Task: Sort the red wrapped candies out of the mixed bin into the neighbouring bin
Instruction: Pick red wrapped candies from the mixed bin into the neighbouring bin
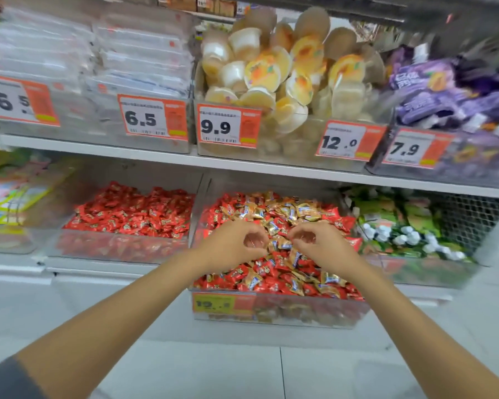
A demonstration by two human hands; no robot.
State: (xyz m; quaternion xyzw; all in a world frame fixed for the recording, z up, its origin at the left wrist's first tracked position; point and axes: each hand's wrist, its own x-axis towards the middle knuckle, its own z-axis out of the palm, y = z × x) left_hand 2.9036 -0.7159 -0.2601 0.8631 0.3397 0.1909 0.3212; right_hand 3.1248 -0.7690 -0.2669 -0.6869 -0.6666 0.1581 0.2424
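A clear mixed bin (280,312) on the lower shelf holds red wrapped candies (277,283) mingled with gold wrapped candies (306,210). To its left stands the neighbouring bin (121,249), filled with red candies only. Both hands hover over the middle of the mixed bin, close together. My left hand (234,246) has its fingers curled into a ring, thumb meeting fingertips. My right hand (320,243) is curled the same way. Whether either hand pinches a candy is hidden by the fingers.
The upper shelf (156,158) carries bins of clear packets, jelly cups (285,73) and purple packets (450,93), with orange price tags on their fronts. A bin of green packets (409,231) sits right of the mixed bin. Pale floor tiles lie below.
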